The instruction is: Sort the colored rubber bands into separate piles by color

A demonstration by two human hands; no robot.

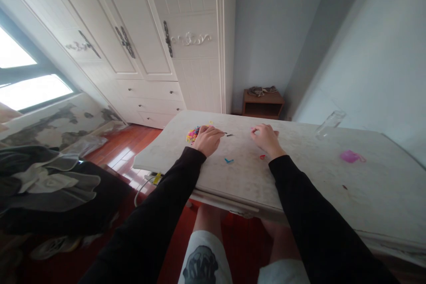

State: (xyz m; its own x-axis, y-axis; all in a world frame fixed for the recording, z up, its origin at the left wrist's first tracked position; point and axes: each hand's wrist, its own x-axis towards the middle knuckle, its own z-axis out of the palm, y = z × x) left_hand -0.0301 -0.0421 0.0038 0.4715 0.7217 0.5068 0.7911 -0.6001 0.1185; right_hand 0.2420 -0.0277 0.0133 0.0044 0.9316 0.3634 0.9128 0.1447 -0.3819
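1. A thin dark needle-like tool [227, 134] is being pinched between the curled fingers of the left hand [208, 140]; its tip is being held just right of the heap of small multicoloured rubber loops [193, 134].
2. The heap is being taken as landmark: it is lying on the worn, pale, mottled tabletop [299, 177], touching the left hand's far side.
3. The right hand [266, 138] is being held well right of the heap, fingers drawn together; something small and pink seems to be nipped at the fingertips, though this cannot be told for certain.
4. A blue loop [228, 160] and a red loop [262, 156] are lying loose, right of the heap and nearer the body.
5. Judgement: a single loop is being worked with the tool; the next move is judged to call for a fine, steady pinch, as the loops are looking light, springy and easily flicked.
6. A clear plastic bottle [329, 123] and a pink soft-looking piece [349, 156] are lying far right of the heap.
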